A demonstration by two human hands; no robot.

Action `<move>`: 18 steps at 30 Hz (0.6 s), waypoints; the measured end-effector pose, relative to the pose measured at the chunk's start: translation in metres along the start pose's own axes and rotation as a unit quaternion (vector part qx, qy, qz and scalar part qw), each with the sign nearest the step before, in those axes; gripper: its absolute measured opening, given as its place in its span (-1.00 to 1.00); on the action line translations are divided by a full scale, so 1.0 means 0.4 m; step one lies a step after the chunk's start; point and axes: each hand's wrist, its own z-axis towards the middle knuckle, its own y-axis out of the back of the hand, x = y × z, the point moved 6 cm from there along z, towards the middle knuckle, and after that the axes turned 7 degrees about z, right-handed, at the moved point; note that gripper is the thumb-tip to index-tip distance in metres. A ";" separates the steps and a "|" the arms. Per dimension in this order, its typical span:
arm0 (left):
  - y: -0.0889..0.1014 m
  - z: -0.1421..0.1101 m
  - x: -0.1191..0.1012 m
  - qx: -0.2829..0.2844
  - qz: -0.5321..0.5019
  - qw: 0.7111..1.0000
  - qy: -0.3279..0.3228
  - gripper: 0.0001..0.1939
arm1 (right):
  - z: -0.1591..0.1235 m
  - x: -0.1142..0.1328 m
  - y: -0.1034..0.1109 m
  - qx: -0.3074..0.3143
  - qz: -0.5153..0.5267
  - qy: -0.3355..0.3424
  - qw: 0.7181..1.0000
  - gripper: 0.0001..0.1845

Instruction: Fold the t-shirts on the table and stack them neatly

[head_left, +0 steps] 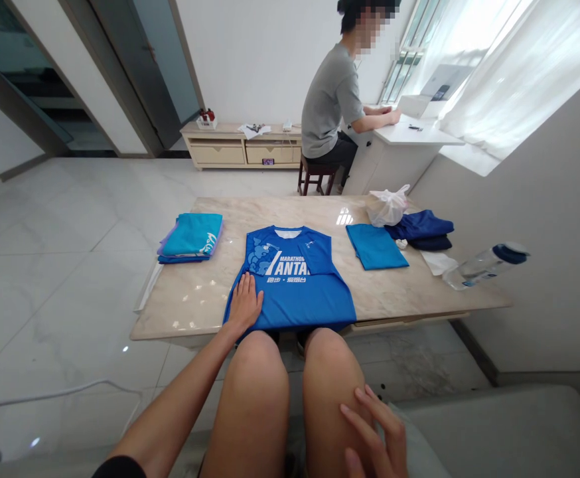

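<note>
A blue sleeveless running shirt [294,299] with white "MARATHON" lettering lies spread on the marble-topped table [195,312], its lower edge at the table's near side. On the shirt's left part rests my left hand [245,302], flat with the fingers stretched out. My right hand [377,428] is away from the table, its fingers apart and touching my right thigh; it holds nothing. To the left of the shirt is a stack of folded clothes [190,236], teal on top. A folded teal-blue cloth [377,245] lies to its right.
At the table's right are a white plastic bag [388,204], crumpled dark blue clothing [424,229] and a clear water bottle [484,269] with a blue lid. Beyond the table a person [330,99] sits on a stool [317,174] at a white desk [414,136]. A low cabinet [220,155] stands by the wall.
</note>
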 end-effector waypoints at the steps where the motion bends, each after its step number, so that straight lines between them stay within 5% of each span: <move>1: 0.008 0.004 -0.012 -0.003 -0.003 1.000 -0.026 -0.28 | 0.029 -0.035 0.007 0.010 0.029 -0.020 0.999 -0.64; 5: 0.046 0.072 -0.067 -0.019 -0.021 0.990 -0.135 -0.33 | 0.205 -0.232 -0.066 0.052 0.090 -0.084 0.991 -0.75; 10: 0.009 0.251 -0.060 0.041 -0.030 0.991 -0.122 -0.31 | 0.428 -0.483 -0.404 0.268 0.016 -0.078 0.960 -0.45; 14: -0.044 0.335 -0.022 0.052 -0.026 0.994 -0.095 -0.29 | 0.527 -0.598 -0.614 0.351 -0.024 -0.051 0.935 -0.34; 18: -0.051 0.348 -0.011 0.029 -0.012 0.996 -0.088 -0.26 | 0.554 -0.649 -0.692 0.371 -0.079 -0.044 0.924 -0.27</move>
